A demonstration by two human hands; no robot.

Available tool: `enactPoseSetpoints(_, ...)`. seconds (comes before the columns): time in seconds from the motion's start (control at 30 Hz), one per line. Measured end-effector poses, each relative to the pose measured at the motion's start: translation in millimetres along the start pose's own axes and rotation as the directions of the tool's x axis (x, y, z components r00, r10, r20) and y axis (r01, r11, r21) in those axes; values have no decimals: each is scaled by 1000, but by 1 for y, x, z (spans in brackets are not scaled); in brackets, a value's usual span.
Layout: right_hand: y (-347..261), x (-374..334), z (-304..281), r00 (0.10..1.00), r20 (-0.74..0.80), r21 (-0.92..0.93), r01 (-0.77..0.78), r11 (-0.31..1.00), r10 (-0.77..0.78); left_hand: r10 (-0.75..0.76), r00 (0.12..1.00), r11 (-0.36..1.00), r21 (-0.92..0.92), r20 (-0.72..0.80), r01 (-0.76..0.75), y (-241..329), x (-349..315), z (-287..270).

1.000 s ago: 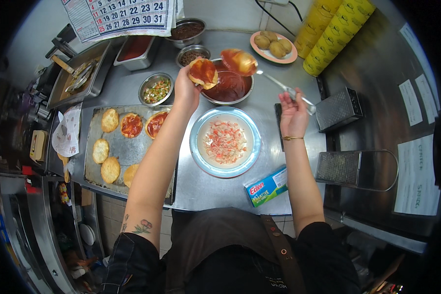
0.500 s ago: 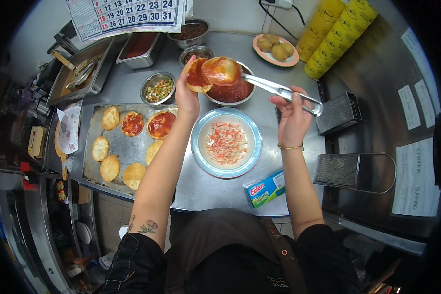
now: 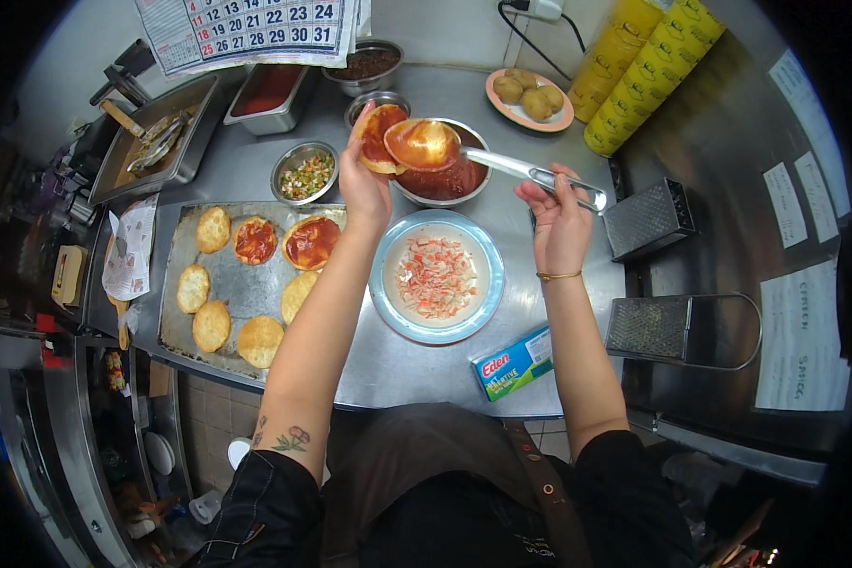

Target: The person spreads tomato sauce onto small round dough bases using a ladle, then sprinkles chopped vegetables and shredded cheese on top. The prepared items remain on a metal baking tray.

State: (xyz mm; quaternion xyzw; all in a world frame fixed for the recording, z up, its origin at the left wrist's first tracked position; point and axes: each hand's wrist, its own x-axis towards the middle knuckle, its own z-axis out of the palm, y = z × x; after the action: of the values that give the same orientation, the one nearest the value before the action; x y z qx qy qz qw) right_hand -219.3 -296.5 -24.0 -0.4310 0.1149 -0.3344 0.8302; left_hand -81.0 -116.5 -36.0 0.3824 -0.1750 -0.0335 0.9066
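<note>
Raised over the table, my left hand (image 3: pixel 364 197) holds a small round pizza crust (image 3: pixel 379 128) smeared with red sauce. My right hand (image 3: pixel 560 222) grips the handle of a metal ladle (image 3: pixel 511 167). The ladle's sauce-coated bowl lies at the crust's right edge and partly covers it. Below them is a steel bowl of red sauce (image 3: pixel 450 189). On a baking tray (image 3: pixel 246 284) to the left are several round crusts, two with sauce (image 3: pixel 310 242) and the others plain (image 3: pixel 212 327). A blue-rimmed plate (image 3: pixel 436 327) of shredded pink-and-white pieces sits between my forearms.
Around the work stand a bowl of diced vegetables (image 3: pixel 305 174), a bowl of dark filling (image 3: pixel 364 66) and a rectangular sauce pan (image 3: pixel 267 106). On the right are a blue box (image 3: pixel 513 365), a box grater (image 3: pixel 648 220), a flat grater (image 3: pixel 647 329), and a plate of potatoes (image 3: pixel 532 102).
The ladle's bowl has shifted slightly left and down, now tilted against the crust. My right hand has moved a little left with it. The left hand holds nearly the same place.
</note>
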Motion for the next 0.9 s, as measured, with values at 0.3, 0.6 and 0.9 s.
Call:
enactPoseSetpoints(0.3,-10,4,8,1000,13,-38,25,999,-25,-137,990,924,-366,-42,113,10,-6,-14)
enactPoseSetpoints(0.6,-23,3,29,993,74,-241,111,964,-96,-355,935,762,-579,2,291,57,-37,-64)
enactPoseSetpoints(0.9,-8,-16,-17,987,-81,-360,99,928,-137,-483,761,850,-23,-434,526,180,-98,-248)
